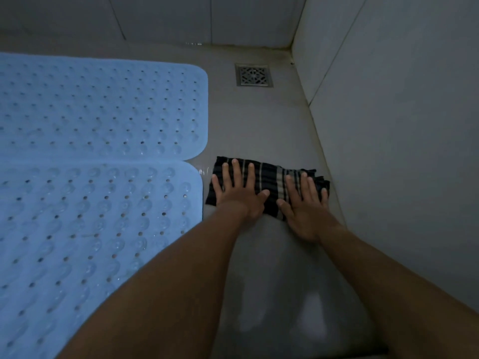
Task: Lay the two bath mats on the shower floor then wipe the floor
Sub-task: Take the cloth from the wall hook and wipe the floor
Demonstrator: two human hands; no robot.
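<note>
While left hand presses, cloth dark, striped, folded.

Two bare hands, the left hand and the right hand. Back from the fingers, long forearms run uncovered to the lower edge of view.

The shower floor is smooth grey and gleams wet, with pale reflections nearer than the left hand. A square metal drain grate sits well beyond that hand, near the far corner. A grey tiled side wall rises just beside the right hand. A far wall meets it past the drain. The light is dim and bluish.
</note>
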